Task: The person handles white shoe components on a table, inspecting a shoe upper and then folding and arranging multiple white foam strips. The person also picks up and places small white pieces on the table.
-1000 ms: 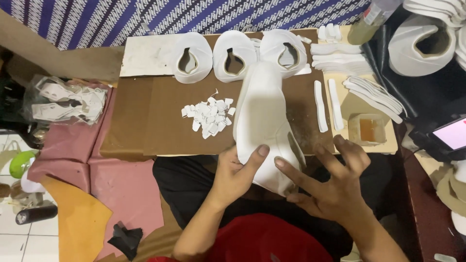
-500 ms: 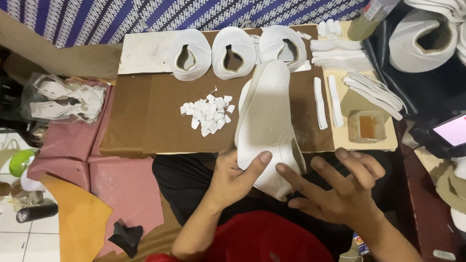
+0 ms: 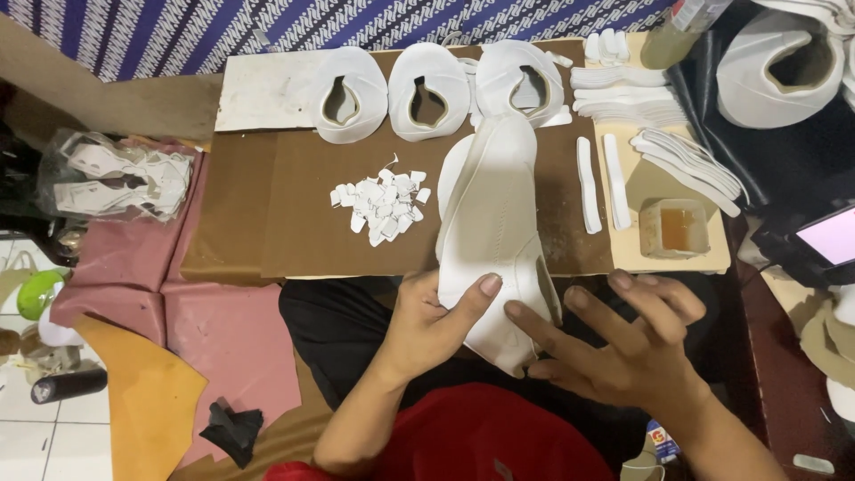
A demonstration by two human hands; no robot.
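Tabletop (image 3: 267, 223), brown and board-covered, filled the middle of the view, with a striped cloth (image 3: 178, 36) behind it at 12 o'clock. A long white upper (image 3: 490, 223) lay lengthwise from the tabletop's centre toward 6 o'clock, its near end overhanging the edge above the person's lap. The left hand (image 3: 427, 325) gripped that near end from 8 o'clock, thumb laid across the top, fingers curled underneath and holding the upper. The right hand (image 3: 623, 347) sat at 4 o'clock of the upper, fingers (image 3: 543, 325) spread wide and flat, the index tip touching the upper's near edge; it clasped nothing.

Three white cut pieces (image 3: 427, 89) with keyhole openings lay in a row along the far edge at 12 o'clock. Stacked white strips (image 3: 686, 160) and two single strips (image 3: 601, 183) lay at 2 o'clock on a pale board. A bag (image 3: 116, 178) of white parts sat off the tabletop at 9 o'clock. A heap of small white scraps (image 3: 378, 200) lay just left of the upper. A small pot (image 3: 679, 227) of amber liquid stood at 3 o'clock.
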